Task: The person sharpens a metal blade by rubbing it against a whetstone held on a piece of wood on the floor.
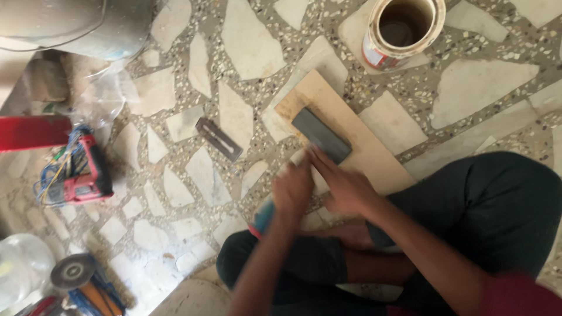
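I sit on a stone-chip floor with a pale wooden board (374,153) lying in front of my knees. A dark rectangular sharpening stone (321,134) lies on it. My left hand (293,190) is blurred and closed around a tool with a teal and red handle (263,219). The tool's front end is hidden under my hands. My right hand (346,188) lies beside the left, its fingers stretched flat onto the near end of the stone.
A flat metal blade (218,138) lies on the floor left of the board. An open tin can (403,29) stands beyond it. At the left are a red power tool (88,172) with wires, a grinder disc (73,272), a plastic bottle (20,269) and a metal pot (70,23).
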